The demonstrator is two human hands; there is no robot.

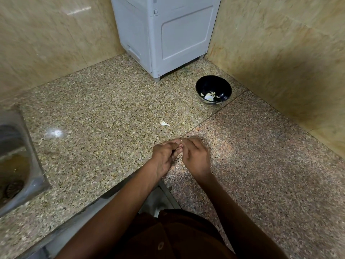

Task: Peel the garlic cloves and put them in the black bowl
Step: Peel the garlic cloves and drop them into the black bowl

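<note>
Garlic clove [178, 141] pinched between fingers of left hand [164, 156] and right hand [195, 156] near desk's front edge, presumably to work the skin loose. Black bowl [213, 90] sits toward the back right corner, peeled pieces inside; a loose clove [164, 123] lies between.

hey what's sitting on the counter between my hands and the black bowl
One garlic clove lies alone on the granite counter, roughly midway between your hands (left hand, right hand) and the black bowl. The head view shows nothing else there.
</note>
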